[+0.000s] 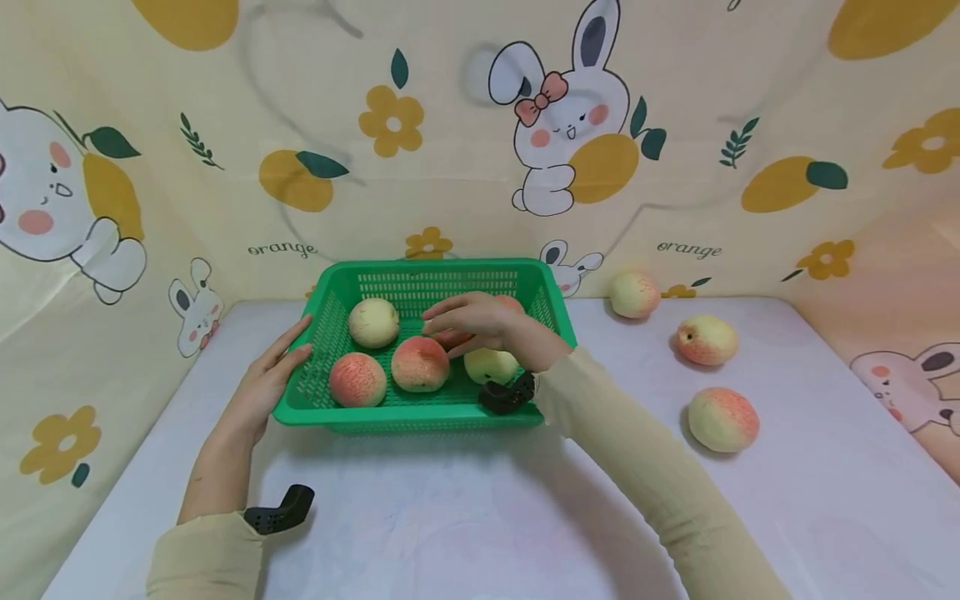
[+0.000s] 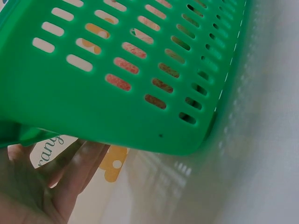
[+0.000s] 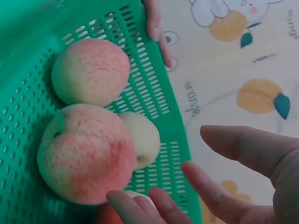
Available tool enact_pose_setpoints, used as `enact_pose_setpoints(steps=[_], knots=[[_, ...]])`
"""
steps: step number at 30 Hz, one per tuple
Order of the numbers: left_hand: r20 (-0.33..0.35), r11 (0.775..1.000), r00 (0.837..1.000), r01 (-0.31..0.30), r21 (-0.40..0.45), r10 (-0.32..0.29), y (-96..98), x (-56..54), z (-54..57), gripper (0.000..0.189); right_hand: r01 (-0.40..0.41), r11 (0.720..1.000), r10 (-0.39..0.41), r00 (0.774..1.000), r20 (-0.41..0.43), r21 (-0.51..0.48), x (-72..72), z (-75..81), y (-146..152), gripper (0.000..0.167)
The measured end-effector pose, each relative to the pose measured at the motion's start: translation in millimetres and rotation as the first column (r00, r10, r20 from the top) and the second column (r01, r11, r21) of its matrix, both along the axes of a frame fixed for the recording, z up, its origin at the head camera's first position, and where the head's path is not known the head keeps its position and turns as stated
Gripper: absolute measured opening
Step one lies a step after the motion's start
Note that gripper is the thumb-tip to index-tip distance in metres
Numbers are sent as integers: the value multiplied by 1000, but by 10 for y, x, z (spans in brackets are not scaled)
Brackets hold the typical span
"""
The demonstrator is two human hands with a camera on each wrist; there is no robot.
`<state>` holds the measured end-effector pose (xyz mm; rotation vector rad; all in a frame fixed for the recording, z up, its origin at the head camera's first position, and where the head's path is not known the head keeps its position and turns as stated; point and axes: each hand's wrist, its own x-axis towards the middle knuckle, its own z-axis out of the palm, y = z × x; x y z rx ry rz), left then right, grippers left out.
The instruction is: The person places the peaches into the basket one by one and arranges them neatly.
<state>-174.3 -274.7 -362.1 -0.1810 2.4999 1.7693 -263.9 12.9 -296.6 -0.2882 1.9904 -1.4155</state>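
Observation:
A green plastic basket (image 1: 442,414) stands on the table and holds several peaches. My left hand (image 1: 262,383) is at its left side, with extended fingers touching the rim; the left wrist view shows that hand (image 2: 60,182) beside the basket wall (image 2: 93,116). Over the right half of the basket, my right hand (image 1: 480,321) is spread with nothing in its grasp. Just left of its fingers lies a reddish peach (image 1: 420,364); a pale yellow peach (image 1: 490,367) is below it. In the right wrist view, its fingertips (image 3: 122,205) are close to a red-blushed peach (image 3: 88,154).
Inside the basket's left part are a pale peach (image 1: 374,323) and a red one (image 1: 357,380). On the table right of the basket lie three more peaches: a far one (image 1: 634,295), a middle one (image 1: 707,340) and a near one (image 1: 723,419). A patterned cloth (image 1: 450,192) hangs behind.

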Motion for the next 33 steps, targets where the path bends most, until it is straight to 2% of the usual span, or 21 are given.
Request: enact_pose_setpoints(steps=[16, 23, 33], knots=[[33, 1000, 999, -4, -16, 5, 7, -15, -4, 59, 55, 992, -58, 998, -24, -114, 33, 80, 526, 46], [45, 1000, 999, -9, -23, 10, -6, -16, -16, 60, 115, 978, -124, 991, -44, -175, 44, 60, 737, 45], [38, 1000, 999, -7, -26, 8, 9, -13, -12, 60, 160, 969, -179, 979, -93, -188, 44, 52, 1088, 45]])
